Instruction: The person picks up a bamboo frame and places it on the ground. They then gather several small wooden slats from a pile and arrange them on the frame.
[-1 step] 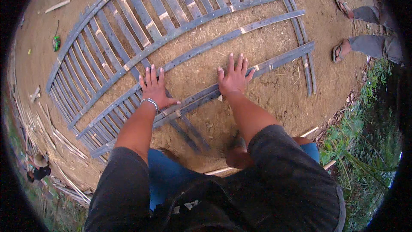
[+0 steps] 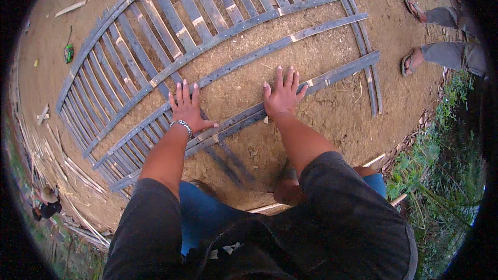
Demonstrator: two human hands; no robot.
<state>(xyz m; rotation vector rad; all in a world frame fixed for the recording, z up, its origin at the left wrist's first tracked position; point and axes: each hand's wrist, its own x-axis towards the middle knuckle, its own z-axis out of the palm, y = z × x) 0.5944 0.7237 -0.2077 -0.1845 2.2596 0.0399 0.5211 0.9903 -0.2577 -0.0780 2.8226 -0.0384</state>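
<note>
A lattice of dark split-bamboo slats [image 2: 187, 0] lies on the bare earth in front of me, joined by long curved crosspieces. My left hand [image 2: 187, 114], with a chain bracelet at its wrist, is spread flat, palm down. Its fingertips reach to the middle crosspiece [image 2: 249, 58] and its thumb lies by the nearest crosspiece [image 2: 342, 71]. Over that nearest crosspiece, farther right, my right hand [image 2: 282, 96] rests with fingers spread. Neither hand grips anything; the palms hide what lies beneath them. Two thin slats [image 2: 364, 41] cross under the right ends of the crosspieces.
A person's sandalled foot [image 2: 410, 62] and trouser legs are at the right. A green tape measure [image 2: 68, 53] lies at the far left. Loose bamboo strips [image 2: 83, 173] are scattered at the left, near another person [image 2: 49, 202] in a hat. Green plants [image 2: 415, 166] border the right side.
</note>
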